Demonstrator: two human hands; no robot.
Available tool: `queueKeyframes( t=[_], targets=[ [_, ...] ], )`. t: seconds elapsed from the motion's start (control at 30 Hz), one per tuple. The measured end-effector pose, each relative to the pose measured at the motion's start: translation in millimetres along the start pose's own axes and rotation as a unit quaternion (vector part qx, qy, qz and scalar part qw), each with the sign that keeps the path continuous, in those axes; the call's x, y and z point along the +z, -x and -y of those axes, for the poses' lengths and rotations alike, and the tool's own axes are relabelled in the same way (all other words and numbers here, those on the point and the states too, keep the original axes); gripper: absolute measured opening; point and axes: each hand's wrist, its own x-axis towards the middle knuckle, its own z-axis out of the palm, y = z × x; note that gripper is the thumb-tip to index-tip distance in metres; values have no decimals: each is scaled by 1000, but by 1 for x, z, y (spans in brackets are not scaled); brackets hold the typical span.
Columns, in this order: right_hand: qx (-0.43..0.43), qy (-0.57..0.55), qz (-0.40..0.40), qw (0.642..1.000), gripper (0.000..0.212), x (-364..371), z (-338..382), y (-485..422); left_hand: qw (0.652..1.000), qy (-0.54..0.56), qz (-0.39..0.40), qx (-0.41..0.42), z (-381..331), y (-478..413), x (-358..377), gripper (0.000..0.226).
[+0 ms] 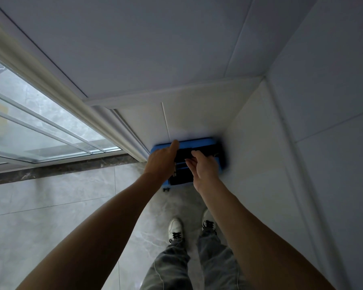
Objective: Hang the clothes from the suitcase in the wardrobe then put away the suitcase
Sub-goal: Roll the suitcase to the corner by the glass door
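A blue suitcase (197,141) with a black top panel stands upright on its wheels in the corner where two white walls meet. It looks slightly blurred. My left hand (162,161) lies on the suitcase's left top edge, thumb stretched toward the far rim; its fingers are hidden under the hand. My right hand (204,167) hovers just over the black middle of the top with fingers loosely spread, holding nothing. No clothes or wardrobe are in view.
White wall panels (197,120) close off the front and the right. A sliding glass door (40,126) with a dark stone threshold (61,168) runs along the left. My feet in white sneakers (175,229) stand on grey marble floor tiles (50,216) behind the suitcase.
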Motion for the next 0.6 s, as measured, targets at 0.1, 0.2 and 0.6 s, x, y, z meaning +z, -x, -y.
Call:
queueKeyframes(
  t=[0.1, 0.2, 0.6],
  targets=[
    [2, 3, -11, 1000, 28, 6, 1, -1, 1000, -2, -10, 3, 3, -4, -1, 43],
    [-2, 2, -13, 1000, 27, 11, 0, -1, 1000, -3, -22, 12, 7, -7, -1, 39],
    [-40, 71, -23, 996, 24, -11, -35, -33, 999, -17, 31, 31, 24, -8, 51, 41]
  ],
)
